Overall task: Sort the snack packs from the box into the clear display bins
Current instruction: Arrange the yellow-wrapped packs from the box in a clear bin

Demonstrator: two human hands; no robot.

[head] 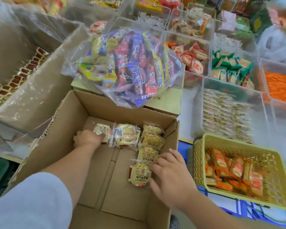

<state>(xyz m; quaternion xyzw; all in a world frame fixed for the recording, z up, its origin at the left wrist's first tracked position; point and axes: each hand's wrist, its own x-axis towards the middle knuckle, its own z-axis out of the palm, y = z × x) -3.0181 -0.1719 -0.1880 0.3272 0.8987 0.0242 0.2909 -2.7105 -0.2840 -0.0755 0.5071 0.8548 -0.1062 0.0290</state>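
Single head-worn wide-angle view. It faces forward and steeply down, close above the open cardboard box (pixel 122 195) at 6 o'clock. The clear display bins (pixel 198 113) lie farther off, filling the 12 to 3 o'clock sector. Straight lines bend toward the frame edges.

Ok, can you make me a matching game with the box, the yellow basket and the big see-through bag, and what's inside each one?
Things:
1. cardboard box
2. yellow basket
3. big clear bag

What is inside:
A. orange packs
B. blue, red and yellow packs
C. pale packs

Pairs: 1-C, 2-A, 3-B.
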